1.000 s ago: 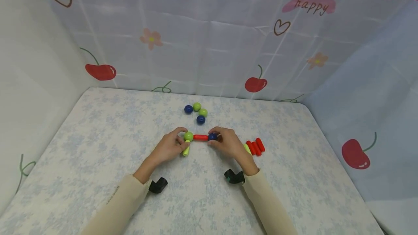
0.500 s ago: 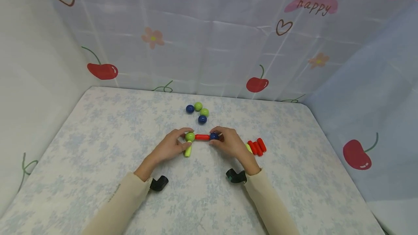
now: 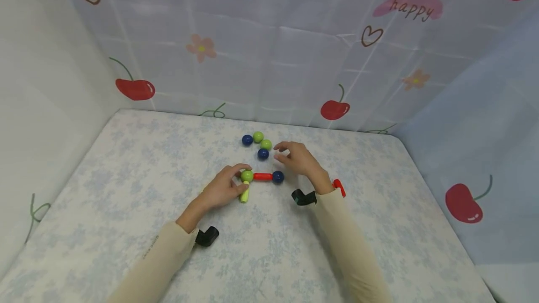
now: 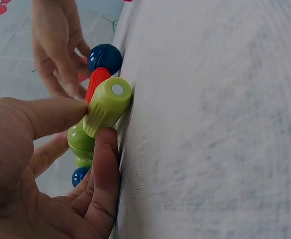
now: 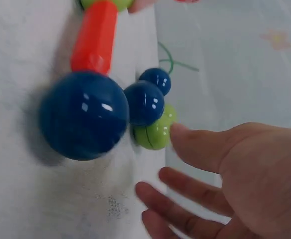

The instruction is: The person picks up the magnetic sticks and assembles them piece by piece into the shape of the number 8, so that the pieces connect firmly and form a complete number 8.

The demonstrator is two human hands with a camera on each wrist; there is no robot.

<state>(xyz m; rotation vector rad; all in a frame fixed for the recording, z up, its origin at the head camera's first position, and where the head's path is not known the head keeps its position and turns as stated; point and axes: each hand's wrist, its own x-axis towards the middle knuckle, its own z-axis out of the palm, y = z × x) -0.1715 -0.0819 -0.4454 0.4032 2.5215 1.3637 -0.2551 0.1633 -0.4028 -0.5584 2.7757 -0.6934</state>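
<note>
My left hand (image 3: 224,185) holds the joined pieces at their left end, thumb and fingers about the light green ball (image 3: 247,176) and the yellow-green rod (image 4: 108,105). That rod points toward me and shows a silver disc in its end. From the green ball a red rod (image 3: 263,176) runs right to a dark blue ball (image 3: 278,177). My right hand (image 3: 297,158) is off this blue ball, fingers spread with nothing between them. It hovers just right of a loose group: a green ball (image 3: 266,144), a blue ball (image 3: 263,154), another green ball (image 3: 258,136) and another blue ball (image 3: 247,140).
A red rod (image 3: 339,188) shows beside my right sleeve (image 3: 349,242), which covers the other rods there. Black angled pieces (image 3: 207,236) stick out at both cuffs. The table (image 3: 126,162) has a patterned cloth, with a printed curtain (image 3: 261,60) behind it.
My right hand has let go of the blue ball on the red rod and moved up toward the loose balls. The left hand keeps its hold in place.
</note>
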